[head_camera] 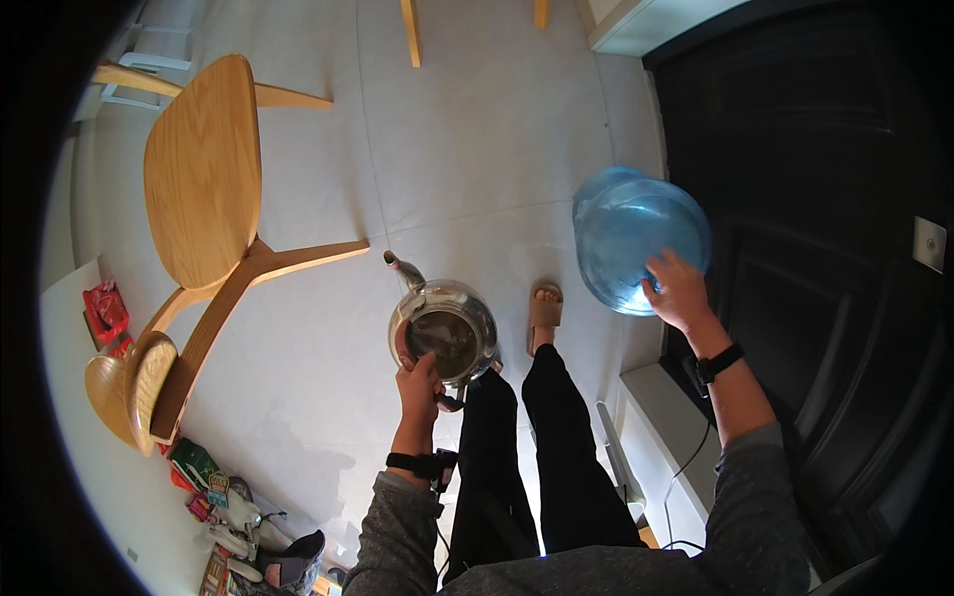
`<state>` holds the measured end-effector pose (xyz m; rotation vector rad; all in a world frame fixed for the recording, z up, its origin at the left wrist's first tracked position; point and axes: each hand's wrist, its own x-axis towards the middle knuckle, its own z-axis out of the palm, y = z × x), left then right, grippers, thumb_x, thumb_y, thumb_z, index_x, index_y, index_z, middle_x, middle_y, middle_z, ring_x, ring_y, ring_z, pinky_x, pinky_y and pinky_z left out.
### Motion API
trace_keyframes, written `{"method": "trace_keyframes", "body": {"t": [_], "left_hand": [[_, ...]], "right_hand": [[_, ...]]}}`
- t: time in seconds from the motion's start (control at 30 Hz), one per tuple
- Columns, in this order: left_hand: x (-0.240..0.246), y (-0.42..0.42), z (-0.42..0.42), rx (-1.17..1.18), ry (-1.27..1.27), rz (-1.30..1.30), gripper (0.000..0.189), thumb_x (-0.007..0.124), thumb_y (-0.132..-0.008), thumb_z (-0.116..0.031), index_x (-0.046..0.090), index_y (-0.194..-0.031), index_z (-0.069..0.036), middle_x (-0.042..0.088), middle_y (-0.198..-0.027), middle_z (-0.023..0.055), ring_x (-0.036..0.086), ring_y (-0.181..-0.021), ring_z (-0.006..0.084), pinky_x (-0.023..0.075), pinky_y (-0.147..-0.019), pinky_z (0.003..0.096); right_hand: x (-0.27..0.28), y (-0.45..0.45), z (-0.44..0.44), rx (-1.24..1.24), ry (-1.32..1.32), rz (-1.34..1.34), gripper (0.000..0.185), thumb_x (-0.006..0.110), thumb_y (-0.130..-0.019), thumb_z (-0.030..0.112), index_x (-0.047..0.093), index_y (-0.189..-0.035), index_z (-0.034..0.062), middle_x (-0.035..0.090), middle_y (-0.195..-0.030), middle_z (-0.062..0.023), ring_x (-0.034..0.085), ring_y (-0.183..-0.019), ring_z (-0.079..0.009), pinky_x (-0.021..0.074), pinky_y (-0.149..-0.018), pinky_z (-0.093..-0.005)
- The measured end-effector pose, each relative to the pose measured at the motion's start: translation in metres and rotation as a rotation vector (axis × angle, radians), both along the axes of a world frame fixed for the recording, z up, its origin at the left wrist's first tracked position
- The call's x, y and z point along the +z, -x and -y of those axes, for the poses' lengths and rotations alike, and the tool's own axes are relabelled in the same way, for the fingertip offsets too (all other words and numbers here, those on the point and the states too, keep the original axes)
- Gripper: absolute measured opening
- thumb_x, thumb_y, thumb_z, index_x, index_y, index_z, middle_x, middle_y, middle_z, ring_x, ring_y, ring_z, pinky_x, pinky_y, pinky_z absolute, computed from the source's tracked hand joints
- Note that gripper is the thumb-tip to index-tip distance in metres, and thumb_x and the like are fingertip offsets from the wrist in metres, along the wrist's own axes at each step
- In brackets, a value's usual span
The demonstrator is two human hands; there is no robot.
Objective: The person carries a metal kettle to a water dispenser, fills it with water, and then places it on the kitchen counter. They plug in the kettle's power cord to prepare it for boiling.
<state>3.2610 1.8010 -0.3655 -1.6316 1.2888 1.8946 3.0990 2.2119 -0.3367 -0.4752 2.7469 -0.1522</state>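
Observation:
My left hand [419, 387] is closed around the dark handle of a shiny metal kettle [477, 302]. The kettle has no lid on, so its round mouth shows the inside, and its spout points up and left, away from me. On the right, a large translucent blue water bottle [622, 223] is by the black door. My right hand [677, 290] is over the near side of the bottle's rounded face, thumb and fingers bent and apart. Whether the fingertips touch the plastic is hard to tell.
A wooden chair [205, 171] occupies the left, one leg reaching toward the kettle. The black panelled door [790, 186] borders the right side. Bags and packages [195, 465] lie along the wall at lower left. My slippered foot [545, 305] is on the tiled floor [477, 134].

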Motion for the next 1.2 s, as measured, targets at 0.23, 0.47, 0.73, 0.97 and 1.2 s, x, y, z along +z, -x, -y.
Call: {"method": "trace_keyframes", "body": {"t": [0.23, 0.47, 0.73, 0.97, 1.2], "left_hand": [[0.009, -0.013, -0.005, 0.033, 0.024, -0.030, 0.028, 0.062, -0.088, -0.013, 0.045, -0.066, -0.012, 0.040, -0.050, -0.0011, 0.040, -0.039, 0.0130, 0.0373, -0.039, 0.0299], [0.018, -0.023, -0.005, 0.063, 0.024, -0.010, 0.024, 0.061, -0.089, -0.013, 0.045, -0.072, -0.013, 0.037, -0.052, -0.0027, 0.039, -0.040, 0.0120, 0.0384, -0.041, 0.0297], [0.036, -0.019, -0.010, 0.027, 0.046, 0.015, 0.026, 0.063, -0.087, -0.013, 0.047, -0.066, -0.012, 0.041, -0.049, -0.0004, 0.040, -0.038, 0.0142, 0.0369, -0.040, 0.0306], [0.087, -0.023, -0.002, -0.104, 0.103, -0.022, 0.025, 0.064, -0.085, -0.013, 0.051, -0.064, -0.010, 0.046, -0.050, 0.0009, 0.044, -0.039, 0.0145, 0.0346, -0.038, 0.0305], [0.139, -0.037, 0.025, -0.157, 0.025, -0.070, 0.015, 0.068, -0.082, -0.013, 0.056, -0.074, -0.009, 0.049, -0.055, -0.0003, 0.047, -0.043, 0.0148, 0.0352, -0.040, 0.0314]], "right_hand": [[0.027, 0.079, -0.003, 0.235, -0.123, 0.109, 0.031, 0.069, -0.078, 0.002, 0.065, -0.106, 0.0146, 0.057, -0.114, -0.0075, 0.058, -0.104, -0.0311, 0.0568, -0.079, -0.0435], [0.009, 0.143, 0.009, 0.175, 0.081, -0.055, 0.010, 0.066, -0.080, 0.006, 0.064, -0.085, 0.0149, 0.059, -0.100, 0.0036, 0.056, -0.098, -0.0280, 0.0549, -0.076, -0.0419], [0.014, 0.147, 0.016, 0.121, 0.029, 0.081, 0.023, 0.069, -0.078, 0.008, 0.063, -0.100, 0.0131, 0.052, -0.123, -0.0039, 0.047, -0.116, -0.0336, 0.0483, -0.093, -0.0436], [0.035, 0.059, -0.004, -0.159, 0.073, 0.025, 0.062, 0.072, -0.079, 0.021, 0.051, -0.136, 0.0147, 0.030, -0.155, -0.0106, 0.023, -0.144, -0.0351, 0.0221, -0.113, -0.0569], [0.071, -0.136, -0.093, -0.156, -0.049, 0.474, 0.033, 0.066, -0.081, 0.032, 0.068, -0.107, 0.0121, 0.051, -0.136, -0.0132, 0.041, -0.132, -0.0334, 0.0383, -0.104, -0.0496]]}}
